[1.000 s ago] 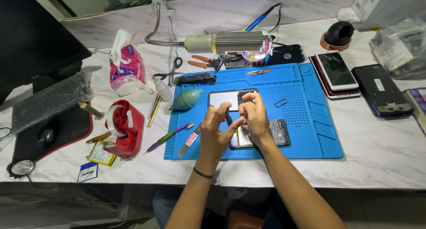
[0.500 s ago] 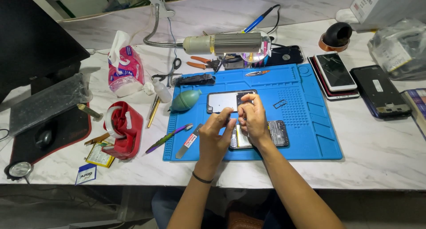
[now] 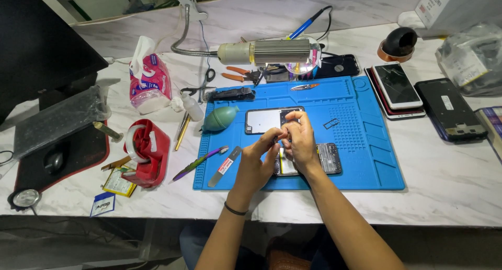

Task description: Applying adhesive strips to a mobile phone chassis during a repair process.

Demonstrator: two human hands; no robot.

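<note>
**Both hands meet over an opened phone on the blue mat**

The left hand (image 3: 254, 164) and right hand (image 3: 298, 140) are raised together above the blue mat (image 3: 376, 160), fingertips meeting over something too small to make out — whether anything is pinched between them, I cannot tell. Directly under the hands lies the opened phone (image 3: 328, 158), its insides showing, partly hidden by the right wrist. Just beyond the fingers sits a phone back cover (image 3: 264, 120), pale side up.

Left of the hands on the mat: a flat metal pry tool (image 3: 224, 167), a purple pen-like tool (image 3: 201, 162) and a green rubber air blower (image 3: 220, 118). Off the mat to the left stands a red tape dispenser (image 3: 145, 152) — well apart from the hands. To the right, on the marble table (image 3: 449, 186), rest two more phones (image 3: 397, 87), one with a cracked screen.
</note>
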